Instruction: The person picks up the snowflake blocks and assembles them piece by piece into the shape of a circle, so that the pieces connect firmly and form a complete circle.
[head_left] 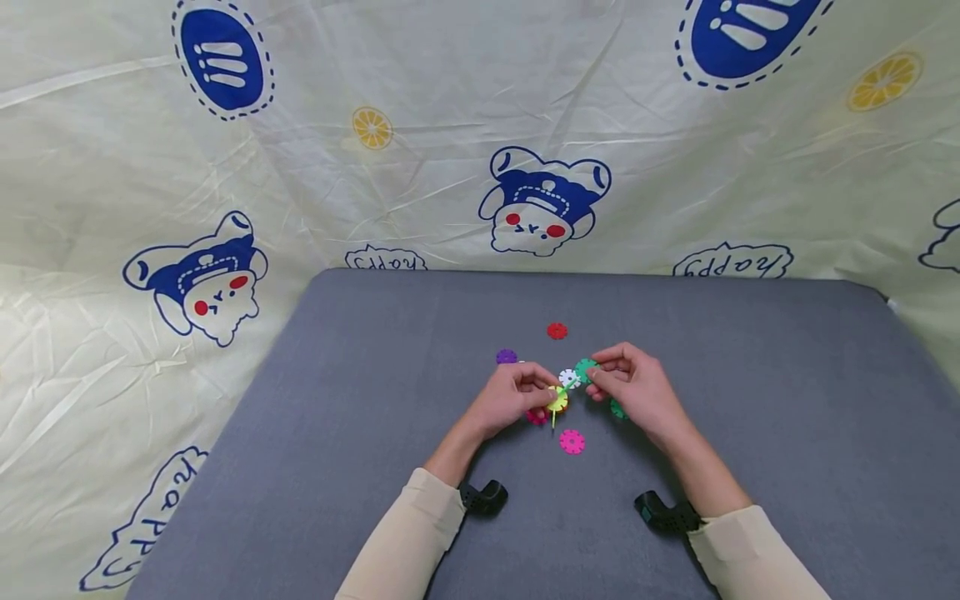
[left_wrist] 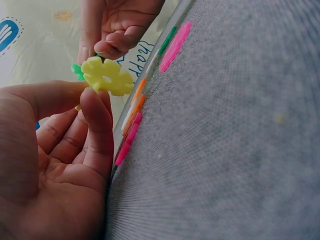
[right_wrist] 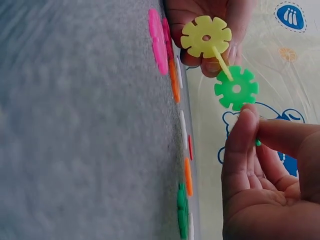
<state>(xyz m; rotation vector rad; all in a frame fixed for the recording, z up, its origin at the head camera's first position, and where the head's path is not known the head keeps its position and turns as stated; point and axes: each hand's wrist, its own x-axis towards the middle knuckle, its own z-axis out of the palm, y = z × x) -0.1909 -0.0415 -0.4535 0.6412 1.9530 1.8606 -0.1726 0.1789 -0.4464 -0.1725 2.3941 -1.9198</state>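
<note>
My left hand [head_left: 513, 398] pinches a yellow notched plastic disc [right_wrist: 202, 42] between thumb and fingers. Edge-on in the right wrist view, a thin yellow piece [right_wrist: 222, 64] runs from that disc to a light green notched disc [right_wrist: 236, 95]. My right hand [head_left: 641, 393] pinches the lower rim of the green disc with thumb and forefinger, and a small green bit [right_wrist: 258, 142] shows between its fingers. Both hands face each other above the table. From the left wrist view, the yellow disc [left_wrist: 107, 77] covers most of the green one.
Loose notched discs lie around the hands on the grey table [head_left: 390, 375]: red [head_left: 557, 331] behind, purple [head_left: 507, 357] at left, bright pink [head_left: 572, 442] in front, darker green [head_left: 618, 409] under the right hand. Orange discs [right_wrist: 188, 176] show edge-on. A patterned sheet [head_left: 427, 192] hangs behind.
</note>
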